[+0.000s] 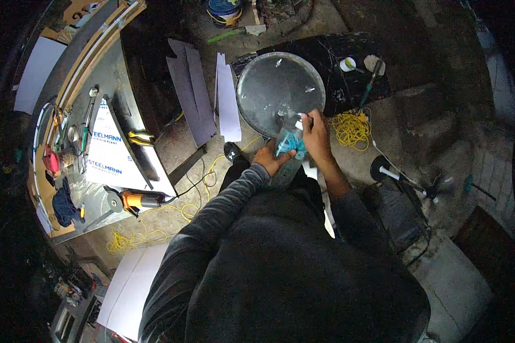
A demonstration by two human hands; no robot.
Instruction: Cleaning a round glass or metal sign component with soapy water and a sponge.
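Close in front of my body, my left hand (pixel 273 158) is closed around the lower part of a clear plastic item with bright blue on it (pixel 289 143). It may be a bottle or a bag; I cannot make out which. At its upper end my right hand (pixel 316 136) is closed, thumb and fingers pinched beside a small white patch. What exactly those fingertips grip is too small to tell. Just beyond both hands lies a round, dark grey disc-shaped top (pixel 280 86) with a raised rim and a few light scraps on it.
On the left, a metal-topped workbench (pixel 106 214) carries an orange angle grinder (pixel 140 200) and a film-covered sheet (pixel 106 148). Long sheet-metal strips (pixel 194 91) lean left of the disc. Yellow cord (pixel 352 128) lies coiled at right, near a pedestal fan (pixel 435 186) and a black chair (pixel 397 214).
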